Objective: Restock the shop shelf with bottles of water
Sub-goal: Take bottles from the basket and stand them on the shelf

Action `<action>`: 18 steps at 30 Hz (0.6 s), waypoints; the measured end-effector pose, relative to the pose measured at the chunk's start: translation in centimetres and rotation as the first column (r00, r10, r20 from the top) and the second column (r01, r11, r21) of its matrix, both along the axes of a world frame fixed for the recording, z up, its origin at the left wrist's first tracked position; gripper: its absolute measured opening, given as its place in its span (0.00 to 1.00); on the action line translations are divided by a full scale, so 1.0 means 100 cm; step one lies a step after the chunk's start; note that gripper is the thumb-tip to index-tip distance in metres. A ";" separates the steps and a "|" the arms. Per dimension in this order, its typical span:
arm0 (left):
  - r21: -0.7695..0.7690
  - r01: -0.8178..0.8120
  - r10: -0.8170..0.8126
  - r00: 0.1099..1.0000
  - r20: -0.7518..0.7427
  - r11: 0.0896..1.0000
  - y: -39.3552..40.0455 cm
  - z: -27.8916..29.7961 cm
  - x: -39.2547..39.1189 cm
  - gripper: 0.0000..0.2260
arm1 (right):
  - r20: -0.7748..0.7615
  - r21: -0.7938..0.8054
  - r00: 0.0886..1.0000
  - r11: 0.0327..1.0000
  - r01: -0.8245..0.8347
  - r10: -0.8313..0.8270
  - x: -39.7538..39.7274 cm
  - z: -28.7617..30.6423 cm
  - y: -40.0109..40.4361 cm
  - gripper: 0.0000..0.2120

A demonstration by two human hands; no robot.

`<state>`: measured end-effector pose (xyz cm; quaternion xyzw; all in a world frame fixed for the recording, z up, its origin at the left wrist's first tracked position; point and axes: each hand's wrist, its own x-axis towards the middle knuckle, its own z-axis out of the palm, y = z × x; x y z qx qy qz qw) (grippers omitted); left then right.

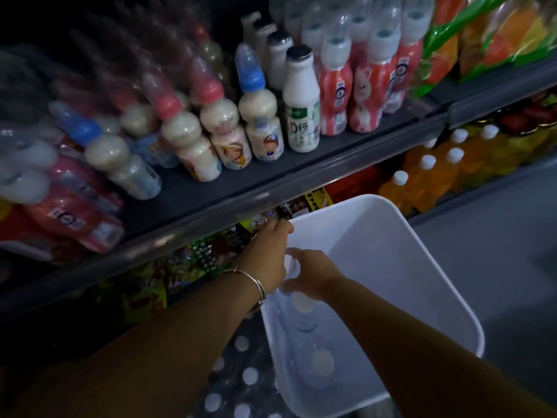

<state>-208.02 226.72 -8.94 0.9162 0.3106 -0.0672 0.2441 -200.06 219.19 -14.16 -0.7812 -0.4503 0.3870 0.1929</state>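
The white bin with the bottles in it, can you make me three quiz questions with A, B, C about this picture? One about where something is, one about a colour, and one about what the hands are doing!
1. Where is the white bin?
A. On the top shelf
B. Below the edge of the shelf with the milk drinks
C. Behind the orange drinks

2. What colour are the caps on the orange drinks?
A. White
B. Green
C. Black

3. What is the right hand doing?
A. Hanging loose
B. Waving
C. Gripping a water bottle's cap at the bin's rim

Answers:
1 B, the bin sits lower than the grey shelf edge.
2 A, every cap there is white.
3 C, its fingers curl round the white cap, with the left hand beside it.
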 end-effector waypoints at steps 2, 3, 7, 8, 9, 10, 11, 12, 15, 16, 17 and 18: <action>0.009 -0.004 0.004 1.000 -0.025 1.000 0.003 -0.003 0.000 0.23 | -0.013 0.007 1.000 1.000 0.017 -0.017 -0.002 -0.007 0.004 0.28; 0.011 -0.004 0.005 0.999 -0.033 1.000 0.003 -0.004 -0.001 0.23 | -0.012 0.015 1.000 1.000 0.020 -0.020 -0.001 -0.008 0.004 0.28; 0.003 -0.001 0.001 0.997 -0.075 1.000 0.005 0.002 -0.005 0.22 | -0.032 0.062 0.996 0.995 0.081 -0.079 0.004 0.004 -0.003 0.24; 0.009 -0.002 0.003 0.996 -0.086 1.000 0.005 0.006 -0.005 0.21 | -0.039 0.070 0.995 0.993 0.091 -0.088 0.007 0.011 -0.006 0.23; 0.013 -0.001 0.002 0.995 -0.102 1.000 0.005 0.013 -0.005 0.21 | -0.051 0.079 0.994 0.992 0.097 -0.093 0.010 0.021 -0.007 0.23; 0.010 0.006 -0.004 0.992 -0.124 1.000 0.005 0.020 -0.005 0.20 | -0.059 0.090 0.994 0.991 0.101 -0.096 0.013 0.033 -0.009 0.22; 0.006 0.015 -0.014 0.989 -0.150 1.000 0.005 0.030 -0.004 0.18 | -0.058 0.104 0.994 0.989 0.102 -0.097 0.017 0.047 -0.011 0.22; 0.004 0.022 -0.021 0.985 -0.169 1.000 0.005 0.040 -0.002 0.17 | -0.048 0.119 0.994 0.988 0.102 -0.096 0.021 0.064 -0.013 0.21; -0.022 0.012 -0.017 0.979 -0.204 1.000 0.002 0.087 0.005 0.17 | -0.027 0.192 0.992 0.974 0.123 -0.120 0.035 0.125 -0.021 0.19; -0.051 0.004 -0.015 0.976 -0.216 0.999 -0.001 0.105 0.007 0.17 | -0.018 0.227 0.991 0.965 0.132 -0.131 0.039 0.148 -0.024 0.19; -0.083 0.012 -0.031 0.973 -0.227 0.996 -0.003 0.127 0.010 0.18 | 0.005 0.262 0.990 0.956 0.135 -0.141 0.044 0.171 -0.027 0.19; -0.122 0.028 -0.055 0.972 -0.229 0.992 -0.006 0.147 0.013 0.18 | 0.030 0.287 0.989 0.949 0.132 -0.147 0.049 0.195 -0.030 0.19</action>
